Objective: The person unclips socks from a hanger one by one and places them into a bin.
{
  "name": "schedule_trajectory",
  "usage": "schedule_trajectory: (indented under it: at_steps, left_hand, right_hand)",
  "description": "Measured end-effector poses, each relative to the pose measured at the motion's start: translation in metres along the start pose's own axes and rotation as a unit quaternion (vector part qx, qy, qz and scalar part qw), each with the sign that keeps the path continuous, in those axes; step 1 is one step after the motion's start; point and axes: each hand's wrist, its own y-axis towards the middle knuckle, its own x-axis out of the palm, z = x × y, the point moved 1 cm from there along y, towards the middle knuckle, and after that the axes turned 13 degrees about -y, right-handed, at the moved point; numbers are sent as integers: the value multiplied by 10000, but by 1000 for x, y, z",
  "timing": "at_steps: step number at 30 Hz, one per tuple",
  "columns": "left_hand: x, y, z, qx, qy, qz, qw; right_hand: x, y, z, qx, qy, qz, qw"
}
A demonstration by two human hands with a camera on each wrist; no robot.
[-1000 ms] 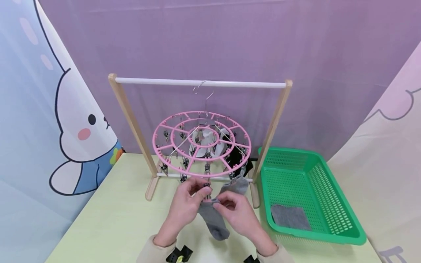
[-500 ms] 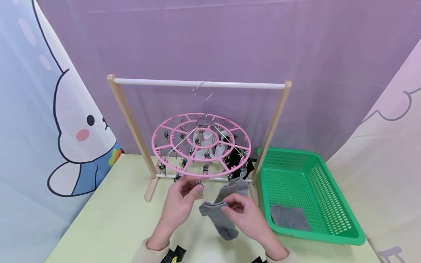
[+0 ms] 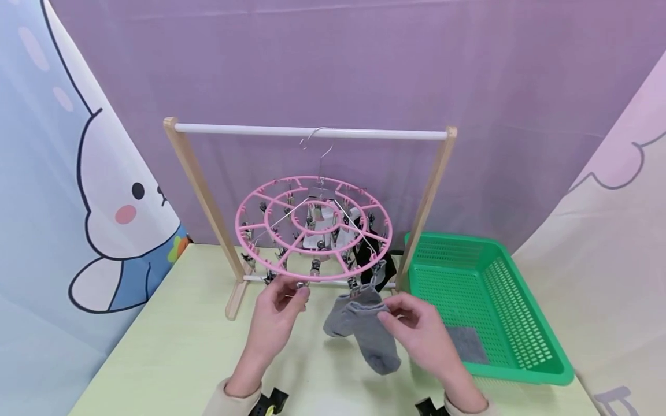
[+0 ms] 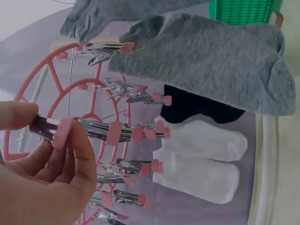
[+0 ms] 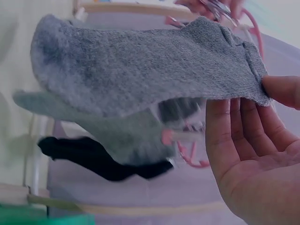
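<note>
My left hand (image 3: 273, 318) pinches a metal clip (image 4: 49, 129) with pink tips, at the near edge of the pink round clip hanger (image 3: 237, 226). No fabric shows in that clip. My right hand (image 3: 421, 332) pinches the cuff of a grey sock (image 5: 140, 65) between thumb and fingers, and its toe hangs down. Behind that sock, another grey sock (image 4: 201, 61) hangs clipped from the hanger's right side, partly covered in the head view. A black sock (image 4: 197, 103) and a pair of white socks (image 4: 201, 140) hang further back.
The hanger hooks over the white rail (image 3: 374, 134) of a wooden-legged rack. To the right stands a green basket (image 3: 520, 377) with a folded grey fabric piece (image 3: 468, 345) inside. Several other clips dangle around the rings. A purple curtain (image 3: 333, 63) backs the table (image 3: 156, 335).
The grey sock in my right hand has come away from the left hand's clip and moved right, in front of the clipped grey sock. My left hand has shifted slightly left with the clip.
</note>
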Motion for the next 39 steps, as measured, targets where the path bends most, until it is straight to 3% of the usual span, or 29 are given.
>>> schedule_trajectory:
  at_steps: [9, 17, 26, 31, 39]
  left_hand:
    - [-6, 0, 0, 71, 81, 189, 9998]
    - [-11, 0, 0, 164, 17, 269, 9995]
    - [-18, 2, 2, 20, 203, 415, 9989]
    - [-20, 2, 2, -33, 162, 482, 9987]
    - [-23, 2, 2, -130, 136, 549, 9983]
  right_hand:
    - [-31, 1, -7, 79, -404, 534, 9977]
    - [-55, 3, -2, 24, -92, 1033, 9946]
    - [-82, 2, 8, 643, -109, 1490, 9867]
    - [-92, 0, 13, 868, -523, 1608, 9818]
    - [-93, -3, 38, 1177, -630, 1462, 9802]
